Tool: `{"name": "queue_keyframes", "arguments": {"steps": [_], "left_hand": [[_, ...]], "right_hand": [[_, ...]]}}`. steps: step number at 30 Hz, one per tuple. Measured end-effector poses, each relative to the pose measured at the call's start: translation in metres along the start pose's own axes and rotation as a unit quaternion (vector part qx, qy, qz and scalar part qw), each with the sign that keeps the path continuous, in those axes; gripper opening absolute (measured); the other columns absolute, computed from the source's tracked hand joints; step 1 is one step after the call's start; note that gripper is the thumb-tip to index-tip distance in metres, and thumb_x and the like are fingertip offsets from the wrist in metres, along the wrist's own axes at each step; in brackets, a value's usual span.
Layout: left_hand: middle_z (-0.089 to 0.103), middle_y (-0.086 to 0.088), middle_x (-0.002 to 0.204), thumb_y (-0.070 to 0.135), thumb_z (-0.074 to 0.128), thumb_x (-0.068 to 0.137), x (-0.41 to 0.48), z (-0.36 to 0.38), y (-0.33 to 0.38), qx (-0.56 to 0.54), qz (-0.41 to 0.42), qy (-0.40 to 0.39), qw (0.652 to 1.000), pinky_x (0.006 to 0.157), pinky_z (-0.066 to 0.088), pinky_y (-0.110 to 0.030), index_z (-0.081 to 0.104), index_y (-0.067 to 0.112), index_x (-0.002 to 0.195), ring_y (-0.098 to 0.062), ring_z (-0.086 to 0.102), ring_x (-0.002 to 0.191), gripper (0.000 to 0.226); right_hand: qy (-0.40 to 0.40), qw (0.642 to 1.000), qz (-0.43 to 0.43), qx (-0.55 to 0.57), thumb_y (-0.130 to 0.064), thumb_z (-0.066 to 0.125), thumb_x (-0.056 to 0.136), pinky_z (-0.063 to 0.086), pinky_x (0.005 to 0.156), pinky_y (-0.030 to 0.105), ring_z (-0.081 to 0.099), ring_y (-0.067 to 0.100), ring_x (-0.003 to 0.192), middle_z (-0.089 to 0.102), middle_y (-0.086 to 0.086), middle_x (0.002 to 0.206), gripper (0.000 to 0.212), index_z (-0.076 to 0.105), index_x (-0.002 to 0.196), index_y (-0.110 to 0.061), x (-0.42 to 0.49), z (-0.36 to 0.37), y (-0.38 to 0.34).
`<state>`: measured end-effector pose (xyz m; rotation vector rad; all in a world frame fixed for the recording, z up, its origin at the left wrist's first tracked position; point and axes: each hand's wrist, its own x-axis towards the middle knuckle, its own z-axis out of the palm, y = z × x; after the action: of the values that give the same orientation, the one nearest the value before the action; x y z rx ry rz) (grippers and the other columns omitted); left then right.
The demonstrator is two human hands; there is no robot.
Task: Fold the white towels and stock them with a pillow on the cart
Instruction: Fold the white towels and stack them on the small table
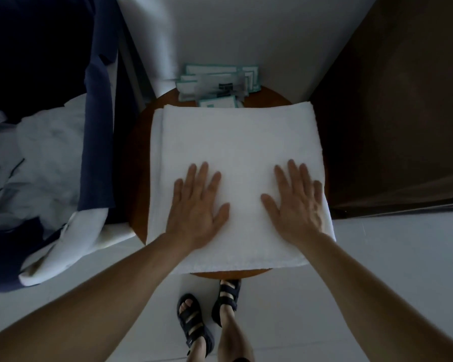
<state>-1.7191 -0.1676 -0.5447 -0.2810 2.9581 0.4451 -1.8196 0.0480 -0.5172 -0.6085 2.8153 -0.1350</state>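
White towel (236, 152): one item, folded to a thick rectangle of several layers. It lies flat on the round brown tabletop (272, 96) and overhangs its near and side edges. A lower layer shows along the left side, slightly out of line with the top one.

Hands: left hand (196, 205) and right hand (296, 202) both rest flat on the towel's near half, palms down, fingers straight and spread, gripping nothing. Judged to be pressing or smoothing the fold.

Other items: teal-edged packets (217, 84), stacked at the tabletop's far edge, just beyond the towel. Crumpled white linen (37, 158) inside a dark blue fabric bin (100, 121) to the left. Black sandals (194, 325) on the pale floor.

Progress: folding of this towel appears well advanced; perhaps one more fold due. Not yet stocked. No pillow plainly identifiable. Whether the blue bin belongs to the cart cannot be told.
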Motion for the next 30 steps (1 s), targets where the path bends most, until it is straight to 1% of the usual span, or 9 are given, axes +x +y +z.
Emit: {"name": "queue_keyframes", "arguments": {"steps": [2, 5, 8, 12, 16, 22, 26, 28, 30], "left_hand": [[-0.02, 0.0, 0.165, 0.069, 0.007, 0.094, -0.013, 0.014, -0.003, 0.025, 0.003, -0.032, 0.999, 0.12, -0.017, -0.044, -0.009, 0.032, 0.157, -0.017, -0.03, 0.147, 0.075], [-0.021, 0.001, 0.165, 0.073, 0.002, 0.091, -0.015, 0.018, -0.014, 0.034, -0.012, -0.049, 0.998, 0.119, -0.016, -0.043, -0.013, 0.035, 0.156, -0.02, -0.025, 0.15, 0.077], [-0.019, 0.0, 0.165, 0.073, 0.002, 0.089, -0.006, 0.016, -0.015, 0.03, -0.011, -0.073, 0.997, 0.12, -0.011, -0.046, -0.012, 0.035, 0.156, -0.023, -0.022, 0.151, 0.078], [-0.019, -0.001, 0.165, 0.071, 0.001, 0.089, -0.017, 0.014, -0.015, 0.025, -0.022, -0.041, 0.999, 0.12, -0.011, -0.047, -0.011, 0.034, 0.156, -0.024, -0.022, 0.15, 0.078], [-0.021, 0.0, 0.165, 0.072, -0.002, 0.088, -0.033, 0.018, -0.036, 0.032, -0.048, -0.071, 0.996, 0.12, -0.009, -0.047, -0.014, 0.034, 0.155, -0.021, -0.025, 0.15, 0.078], [-0.023, 0.001, 0.164, 0.07, 0.002, 0.091, -0.03, 0.018, -0.034, 0.032, -0.05, -0.089, 0.994, 0.121, -0.009, -0.048, -0.015, 0.033, 0.156, -0.021, -0.024, 0.15, 0.076], [-0.011, -0.005, 0.167, 0.062, 0.016, 0.098, -0.02, -0.019, -0.023, 0.036, -0.057, -0.14, 0.988, 0.122, -0.003, -0.053, -0.005, 0.027, 0.158, -0.025, -0.013, 0.153, 0.073], [-0.007, -0.005, 0.167, 0.059, 0.018, 0.1, -0.011, -0.051, -0.016, 0.035, -0.049, -0.124, 0.99, 0.123, -0.003, -0.051, -0.003, 0.023, 0.158, -0.024, -0.01, 0.153, 0.072], [-0.007, -0.003, 0.167, 0.057, 0.019, 0.101, 0.001, -0.088, -0.012, 0.049, -0.035, -0.079, 0.995, 0.123, -0.002, -0.049, -0.002, 0.023, 0.159, -0.023, -0.011, 0.153, 0.07]], "right_hand": [[-0.056, 0.998, 0.003, -0.012, -0.068, 0.006, 0.092, -0.01, 0.123, 0.049, -0.022, 0.021, 0.151, -0.02, -0.002, 0.165, 0.076, -0.009, 0.158, -0.032, -0.007, 0.01, -0.002], [-0.078, 0.997, 0.006, -0.005, -0.069, 0.01, 0.093, -0.01, 0.123, 0.049, -0.023, 0.021, 0.151, -0.022, -0.003, 0.165, 0.076, -0.01, 0.157, -0.033, -0.003, 0.012, 0.002], [-0.072, 0.997, 0.006, -0.002, -0.069, 0.012, 0.094, -0.009, 0.123, 0.049, -0.022, 0.021, 0.151, -0.021, -0.002, 0.165, 0.076, -0.009, 0.158, -0.033, -0.002, 0.008, -0.002], [-0.031, 0.999, 0.033, -0.024, -0.079, -0.005, 0.085, -0.016, 0.12, 0.048, -0.025, 0.02, 0.15, -0.025, -0.005, 0.164, 0.082, -0.015, 0.155, -0.037, -0.037, 0.013, -0.003], [-0.071, 0.995, 0.056, -0.036, -0.079, -0.003, 0.086, -0.004, 0.123, 0.054, -0.022, 0.022, 0.151, -0.025, -0.004, 0.164, 0.081, -0.019, 0.154, -0.038, -0.06, 0.03, 0.008], [-0.1, 0.994, 0.04, 0.0, -0.079, -0.001, 0.084, -0.009, 0.123, 0.051, -0.028, 0.018, 0.149, -0.032, -0.007, 0.161, 0.082, -0.024, 0.152, -0.038, -0.052, 0.033, 0.012], [-0.127, 0.991, 0.049, 0.009, -0.081, -0.001, 0.083, -0.014, 0.121, 0.051, -0.029, 0.017, 0.148, -0.029, -0.006, 0.162, 0.086, -0.021, 0.153, -0.036, -0.047, 0.01, 0.003], [-0.089, 0.995, 0.031, 0.021, -0.083, -0.011, 0.078, -0.017, 0.119, 0.05, -0.031, 0.017, 0.147, -0.031, -0.008, 0.16, 0.086, -0.026, 0.15, -0.039, -0.038, -0.009, -0.017], [-0.054, 0.998, -0.004, 0.033, -0.085, -0.017, 0.076, -0.018, 0.119, 0.049, -0.036, 0.015, 0.145, -0.037, -0.011, 0.156, 0.079, -0.034, 0.141, -0.044, -0.026, -0.03, -0.041]]}}
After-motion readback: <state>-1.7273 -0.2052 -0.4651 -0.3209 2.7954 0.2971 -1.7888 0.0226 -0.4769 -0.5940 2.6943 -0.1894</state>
